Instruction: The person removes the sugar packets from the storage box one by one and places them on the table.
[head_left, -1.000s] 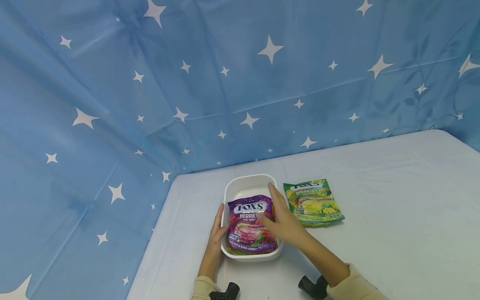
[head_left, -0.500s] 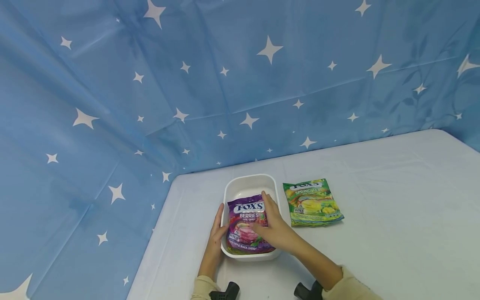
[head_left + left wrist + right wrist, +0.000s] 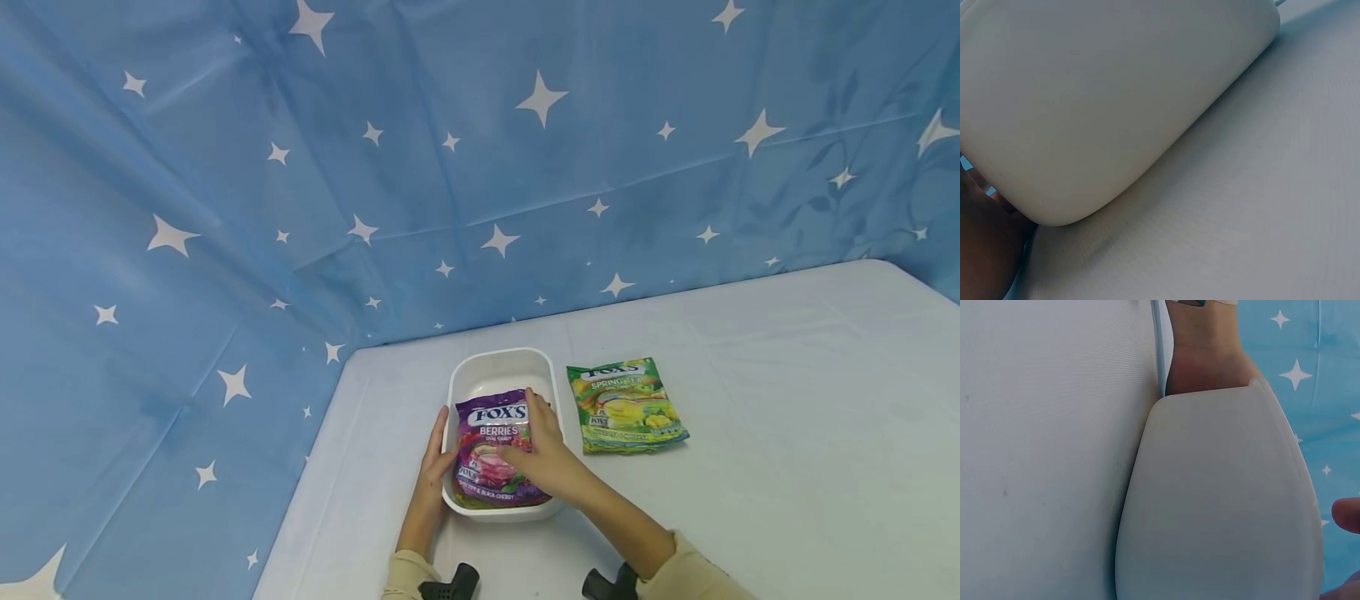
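A purple Fox's Berries candy bag (image 3: 491,450) lies in a white tray (image 3: 495,367) near the table's front left. My right hand (image 3: 546,454) lies flat on the bag's right half, fingers stretched forward and thumb across the print. My left hand (image 3: 433,465) rests with straight fingers against the tray's left outer wall. The left wrist view shows the tray's wall (image 3: 1116,106) close up, with a bit of my hand at the lower left. In the right wrist view the tray's wall (image 3: 1222,500) fills the frame, my left hand (image 3: 1204,356) shows behind it, and a fingertip (image 3: 1347,515) shows at the right edge.
A green Fox's Spring Tea bag (image 3: 626,406) lies flat on the white table (image 3: 787,417) just right of the tray. A blue star-patterned sheet (image 3: 450,167) hangs behind and to the left. The table's left edge runs close to the tray.
My right hand slid left from the tray's right rim onto the purple bag, which now lies a little flatter. The left hand stayed at the tray's side.
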